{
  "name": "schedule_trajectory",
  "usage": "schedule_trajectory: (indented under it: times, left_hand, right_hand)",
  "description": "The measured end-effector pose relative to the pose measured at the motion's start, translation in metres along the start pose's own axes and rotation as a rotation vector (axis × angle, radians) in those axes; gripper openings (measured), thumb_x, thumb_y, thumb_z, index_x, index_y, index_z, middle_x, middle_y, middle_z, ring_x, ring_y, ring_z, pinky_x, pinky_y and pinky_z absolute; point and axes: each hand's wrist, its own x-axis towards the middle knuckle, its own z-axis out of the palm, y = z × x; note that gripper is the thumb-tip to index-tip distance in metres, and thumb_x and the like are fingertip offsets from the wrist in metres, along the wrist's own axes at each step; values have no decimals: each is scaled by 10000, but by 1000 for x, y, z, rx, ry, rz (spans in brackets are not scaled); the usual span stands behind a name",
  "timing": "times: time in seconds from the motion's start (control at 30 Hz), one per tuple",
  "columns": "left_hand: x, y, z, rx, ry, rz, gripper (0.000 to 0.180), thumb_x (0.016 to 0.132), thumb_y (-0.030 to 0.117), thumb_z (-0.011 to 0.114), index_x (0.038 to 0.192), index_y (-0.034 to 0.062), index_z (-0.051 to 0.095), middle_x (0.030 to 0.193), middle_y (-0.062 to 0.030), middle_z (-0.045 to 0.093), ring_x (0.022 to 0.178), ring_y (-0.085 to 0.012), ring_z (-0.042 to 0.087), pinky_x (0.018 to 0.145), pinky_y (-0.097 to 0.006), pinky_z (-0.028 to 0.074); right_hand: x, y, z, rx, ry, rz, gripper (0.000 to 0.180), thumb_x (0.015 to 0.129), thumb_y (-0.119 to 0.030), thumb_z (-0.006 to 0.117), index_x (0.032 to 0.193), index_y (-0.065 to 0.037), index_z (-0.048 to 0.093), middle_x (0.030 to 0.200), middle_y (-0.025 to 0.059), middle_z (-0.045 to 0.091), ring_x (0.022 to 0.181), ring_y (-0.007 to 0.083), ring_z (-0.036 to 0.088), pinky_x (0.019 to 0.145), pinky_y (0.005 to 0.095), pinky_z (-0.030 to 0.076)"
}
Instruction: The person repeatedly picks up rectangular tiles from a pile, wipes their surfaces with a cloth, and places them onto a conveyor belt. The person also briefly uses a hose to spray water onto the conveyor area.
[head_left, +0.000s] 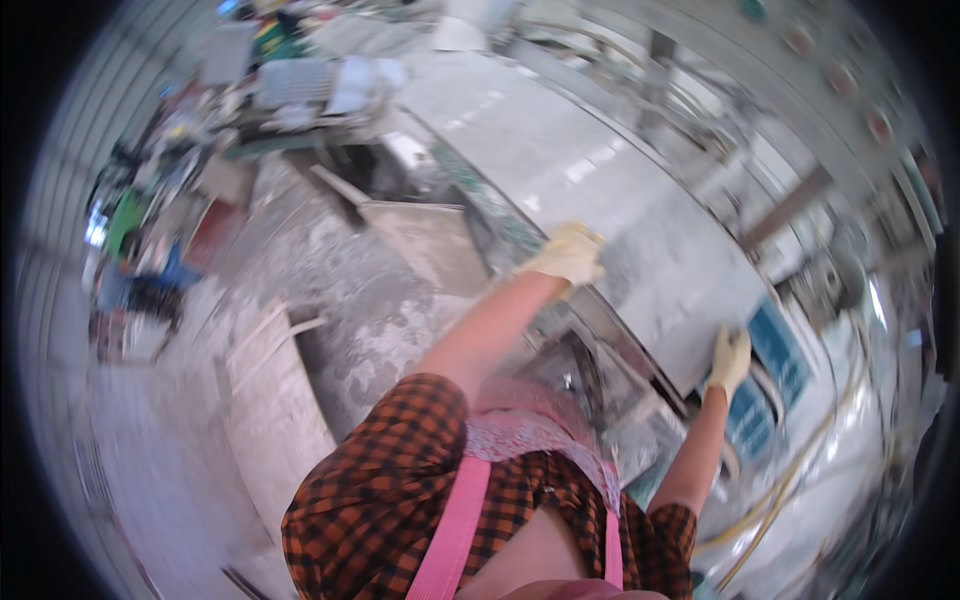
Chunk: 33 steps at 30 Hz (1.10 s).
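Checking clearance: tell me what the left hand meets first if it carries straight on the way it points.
The gloved left hand already rests on the large pale grey stone slab; going straight on, it likely just slides along that surface.

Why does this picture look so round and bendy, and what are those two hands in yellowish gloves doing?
The picture comes from a small camera worn on a person's head, looking down. Its lens sees very wide, so straight edges bend near the rim, and the view is a bit blurred.

The arms coming from the bottom belong to that person, who wears an orange-and-black checked shirt with pink straps. The left hand and the right hand both wear pale gloves. Each rests on an edge of a big grey stone slab, which lies flat on a machine bench: the left on the long side, the right at the near end.

The dusty grey floor shows on the left, with cluttered shelves further back.
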Motion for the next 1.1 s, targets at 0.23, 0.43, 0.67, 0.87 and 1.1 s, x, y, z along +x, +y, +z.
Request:
schedule_trajectory:
  times: [0.23, 0.43, 0.67, 0.87, 1.1]
  left_hand:
    - [9, -3, 6, 129, -61, 35, 509, 876, 374, 652, 1144, -49, 560, 1062, -274, 597, 1069, -387, 561, 871, -448, 499]
    - [15, -8, 15, 36, -105, 12, 524, 873, 387, 657, 1138, -55, 563, 1038, -257, 611, 1053, -376, 575, 850, -456, 501]
    - [19, -4, 6, -32, -202, -100, 475, 748, 343, 631, 1102, 31, 688, 1188, -205, 656, 1160, -361, 596, 961, -468, 495]
    - [13, 5, -15, 224, -81, 119, 366, 892, 304, 557, 1118, 45, 681, 1096, -222, 681, 1034, -400, 647, 923, -478, 503]
    - [68, 90, -13, 226, -45, 85, 520, 889, 389, 593, 1269, 35, 599, 1256, -237, 616, 1218, -381, 556, 1038, -461, 426]
  right_hand:
    - [24, -11, -13, 723, -116, 294, 510, 942, -306, 617, 1234, 110, 572, 1220, 189, 612, 1071, 241, 580, 941, 329, 452]
    - [-2, -59, -11, 906, -45, 116, 662, 897, -55, 638, 1477, 44, 335, 1454, 187, 429, 1287, 265, 473, 1075, 358, 383]
    - [-19, -72, -29, 940, -156, 6, 359, 856, -67, 641, 1199, 32, 611, 1036, 69, 678, 881, 166, 641, 793, 315, 520]
    - [-7, -56, -70, 276, -88, -38, 491, 800, -182, 674, 1255, -22, 586, 1105, 285, 656, 1048, 428, 630, 894, 433, 505]
    - [-19, -53, -58, 222, -15, -20, 559, 794, -207, 671, 1320, -59, 559, 1173, 263, 642, 1112, 418, 606, 955, 437, 485]
